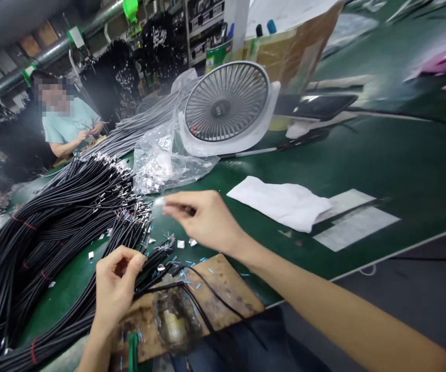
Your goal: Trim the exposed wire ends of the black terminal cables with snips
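My left hand [116, 281] is closed, thumb pressed to the forefinger, over the near ends of the black cables [130, 230]. What it pinches is hidden. My right hand [203, 217] hangs above the green table in a pinch. A blurred whitish bit [160, 202] shows at its fingertips, too smeared to name. Below the hands lies a wooden board [233, 287] with loose black cables and blue wire scraps across it. A dark, domed, plastic-wrapped object [176, 318] rests on the board, beside a green handle [133, 351]. Small foil pieces [180, 244] are scattered near the cable ends.
Red-tied black cable bundles [33, 253] fill the left side. A clear bag [161, 163] of small silvery pieces and a round fan [226, 106] stand behind. White cloth [281, 201] and paper sheets [356, 227] lie right. A co-worker [68, 121] sits across, handling something.
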### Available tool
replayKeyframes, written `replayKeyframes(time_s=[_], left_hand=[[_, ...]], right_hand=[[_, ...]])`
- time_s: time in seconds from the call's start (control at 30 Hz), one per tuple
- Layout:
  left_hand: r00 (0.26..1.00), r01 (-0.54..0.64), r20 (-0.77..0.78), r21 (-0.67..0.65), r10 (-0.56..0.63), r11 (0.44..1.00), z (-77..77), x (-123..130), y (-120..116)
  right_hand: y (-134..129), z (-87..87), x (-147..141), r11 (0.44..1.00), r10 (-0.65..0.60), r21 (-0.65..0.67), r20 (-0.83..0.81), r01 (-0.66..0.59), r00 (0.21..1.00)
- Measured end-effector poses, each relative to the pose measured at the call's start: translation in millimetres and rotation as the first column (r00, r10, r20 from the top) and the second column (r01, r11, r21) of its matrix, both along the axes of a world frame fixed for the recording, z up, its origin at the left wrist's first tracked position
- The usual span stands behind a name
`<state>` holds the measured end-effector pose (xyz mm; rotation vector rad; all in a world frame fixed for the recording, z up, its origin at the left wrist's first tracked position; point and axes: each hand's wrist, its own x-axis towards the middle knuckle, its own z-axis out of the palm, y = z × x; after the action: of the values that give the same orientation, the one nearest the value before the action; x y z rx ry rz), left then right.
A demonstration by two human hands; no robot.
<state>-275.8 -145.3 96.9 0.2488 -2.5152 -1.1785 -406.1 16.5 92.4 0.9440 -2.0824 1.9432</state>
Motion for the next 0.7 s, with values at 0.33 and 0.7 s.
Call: replayKeyframes(time_s=[0.33, 0.7], left_hand=[[0.995, 0.069, 0.08, -0.047, -0.065, 0.997, 1.7, 2.4, -8.5], [0.971, -0.09, -0.238, -0.299, 0.017, 0.95, -5.9, 2.0, 1.6]], right_hand=[[-20.2, -0.4, 25.2, 0.839, 0.542, -0.312, 0.413, -0.446, 0.731], [-26.7, -2.2, 30.0, 0.857, 0.5, -0.412, 0.516, -0.31, 0.695]])
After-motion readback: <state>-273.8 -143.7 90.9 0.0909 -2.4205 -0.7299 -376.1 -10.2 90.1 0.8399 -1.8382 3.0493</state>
